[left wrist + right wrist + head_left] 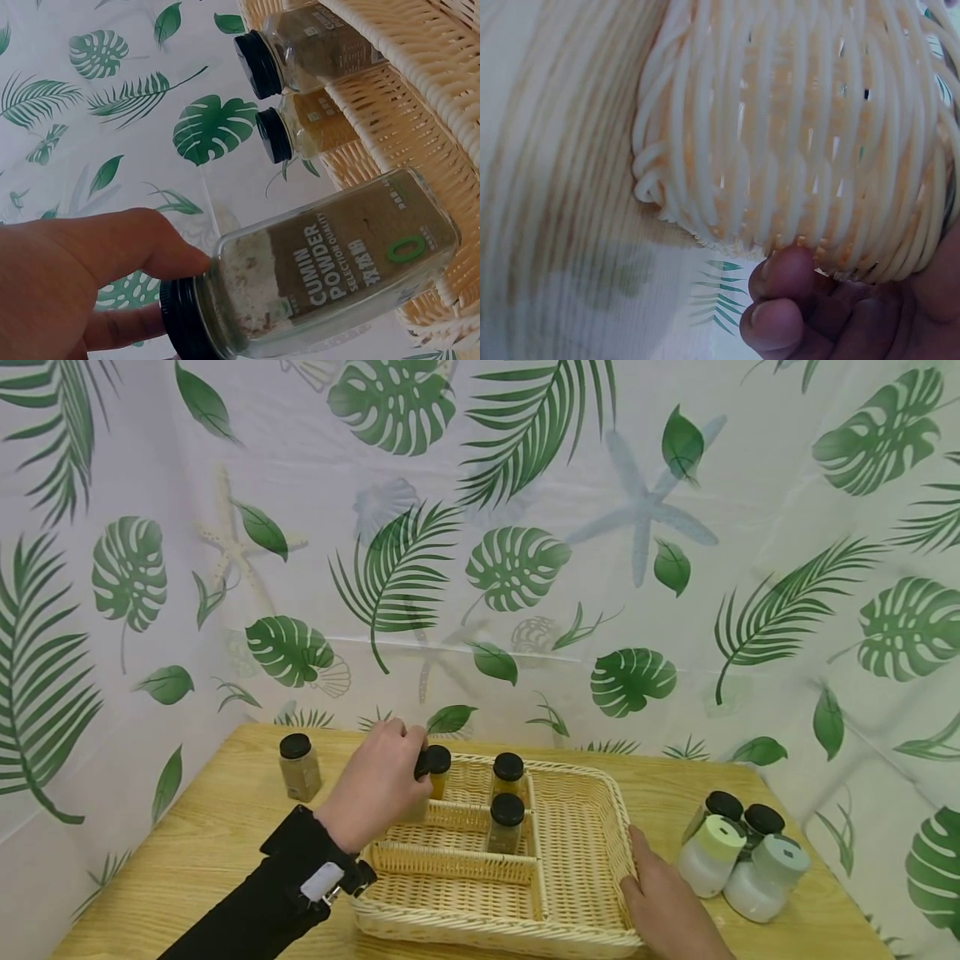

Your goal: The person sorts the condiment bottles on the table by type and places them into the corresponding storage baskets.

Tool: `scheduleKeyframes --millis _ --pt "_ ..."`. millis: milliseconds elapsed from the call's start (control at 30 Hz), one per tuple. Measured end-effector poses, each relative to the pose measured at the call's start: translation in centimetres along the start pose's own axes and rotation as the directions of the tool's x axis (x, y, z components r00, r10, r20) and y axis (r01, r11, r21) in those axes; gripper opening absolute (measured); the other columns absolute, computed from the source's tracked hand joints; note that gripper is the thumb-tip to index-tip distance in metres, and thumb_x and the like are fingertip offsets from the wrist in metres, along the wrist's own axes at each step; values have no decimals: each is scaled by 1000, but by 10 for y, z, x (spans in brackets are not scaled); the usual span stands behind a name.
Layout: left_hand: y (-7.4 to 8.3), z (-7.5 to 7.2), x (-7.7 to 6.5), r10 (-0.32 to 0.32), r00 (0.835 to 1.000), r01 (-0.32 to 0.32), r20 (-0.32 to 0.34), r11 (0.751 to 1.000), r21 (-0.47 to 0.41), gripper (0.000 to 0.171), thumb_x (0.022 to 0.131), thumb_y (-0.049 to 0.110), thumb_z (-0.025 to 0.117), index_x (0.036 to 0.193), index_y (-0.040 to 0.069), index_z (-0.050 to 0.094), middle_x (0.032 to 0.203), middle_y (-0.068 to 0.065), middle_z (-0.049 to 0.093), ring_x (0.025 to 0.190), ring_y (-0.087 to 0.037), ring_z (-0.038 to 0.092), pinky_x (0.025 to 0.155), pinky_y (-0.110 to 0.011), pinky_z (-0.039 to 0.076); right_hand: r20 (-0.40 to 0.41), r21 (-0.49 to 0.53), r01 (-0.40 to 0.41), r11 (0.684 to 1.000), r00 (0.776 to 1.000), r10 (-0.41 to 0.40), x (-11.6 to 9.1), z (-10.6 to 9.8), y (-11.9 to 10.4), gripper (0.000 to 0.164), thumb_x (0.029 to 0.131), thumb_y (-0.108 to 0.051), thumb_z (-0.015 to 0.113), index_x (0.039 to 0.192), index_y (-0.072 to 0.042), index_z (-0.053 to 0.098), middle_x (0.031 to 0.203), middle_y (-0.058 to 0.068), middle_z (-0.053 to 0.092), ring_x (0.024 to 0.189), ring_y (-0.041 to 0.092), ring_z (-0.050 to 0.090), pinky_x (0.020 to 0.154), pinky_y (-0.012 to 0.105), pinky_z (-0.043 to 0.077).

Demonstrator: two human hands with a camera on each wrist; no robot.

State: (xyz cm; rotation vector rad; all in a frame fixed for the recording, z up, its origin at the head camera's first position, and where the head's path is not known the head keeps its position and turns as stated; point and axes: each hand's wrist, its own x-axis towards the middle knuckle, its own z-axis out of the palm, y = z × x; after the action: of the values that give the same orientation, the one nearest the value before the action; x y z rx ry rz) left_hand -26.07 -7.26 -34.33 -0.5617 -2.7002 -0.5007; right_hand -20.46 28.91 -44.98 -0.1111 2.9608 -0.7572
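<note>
My left hand [381, 783] pinches a glass jar by its black lid above the left side of a wicker basket [495, 931]. In the left wrist view this jar [330, 262] reads "cumin powder" and is partly filled with brown powder. Most of it is hidden behind the hand in the head view. A yellowish jar [438, 777] stands in the back compartment, as does a similar jar [507, 768] further right. In the middle compartment is a brown spice jar [506, 825]. My right hand [667, 897] grips the basket's right rim, its fingertips [784, 274] curled at the wicker edge.
On the wooden table [202, 835], a black-lidded spice jar [300, 770] stands left of the basket. Several jars are grouped at the right, among them a white jar with a yellow-green lid [708, 860] and one with a pale green lid [765, 881]. Behind hangs a leaf-printed cloth [525, 685].
</note>
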Motion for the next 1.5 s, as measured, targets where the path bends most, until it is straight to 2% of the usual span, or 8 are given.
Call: scheduleKeyframes --millis 300,500,767,1033,1233,1400,1500 --pt "10 10 4 38 998 -39 49 999 24 31 80 11 77 106 1 65 90 -11 58 84 -24 52 71 -35 49 -5 -1 -1 1000 1000 1 -1 0 -1 66 101 -11 44 155 12 14 150 35 40 136 46 46 105 58 43" --pt "15 16 7 73 995 -76 67 996 40 22 79 9 75 96 4 62 86 -9 58 81 -24 52 71 -36 45 -1 11 1 1000 1000 -1 -1 0 -2 66 101 -11 44 156 12 13 151 34 39 137 47 45 105 58 42" --pt "21 22 5 105 987 -109 118 994 23 25 80 10 77 99 1 63 92 -13 59 86 -29 56 71 -38 47 1 7 -5 1000 1000 5 -1 -1 -2 67 101 -12 44 156 12 13 152 34 37 138 47 43 106 59 41" --pt "27 32 6 117 980 -124 163 992 38 27 80 17 81 96 3 64 87 -10 58 80 -23 52 63 -33 46 8 17 -14 1000 1000 14 -1 -1 -2 67 101 -12 44 156 12 13 152 34 37 138 47 43 106 60 41" --pt "29 38 8 119 974 -136 192 988 77 22 81 17 80 88 8 62 83 -7 57 80 -23 54 66 -34 45 2 24 -14 1000 1000 14 -1 -1 -2 67 101 -13 43 156 11 12 153 33 36 139 47 42 107 60 40" --pt "31 43 8 117 964 -132 237 990 52 19 81 13 77 88 9 60 85 -8 58 84 -26 55 71 -36 46 1 27 -8 1000 1000 8 -1 -1 -2 67 101 -12 44 156 11 12 153 34 36 139 47 42 107 60 40" --pt "31 45 8 132 961 -144 241 989 32 20 80 9 76 82 11 57 81 -6 55 81 -25 52 71 -35 43 3 29 -14 999 1000 14 -1 -1 -2 67 101 -12 44 156 11 12 153 34 37 139 47 42 107 60 40"
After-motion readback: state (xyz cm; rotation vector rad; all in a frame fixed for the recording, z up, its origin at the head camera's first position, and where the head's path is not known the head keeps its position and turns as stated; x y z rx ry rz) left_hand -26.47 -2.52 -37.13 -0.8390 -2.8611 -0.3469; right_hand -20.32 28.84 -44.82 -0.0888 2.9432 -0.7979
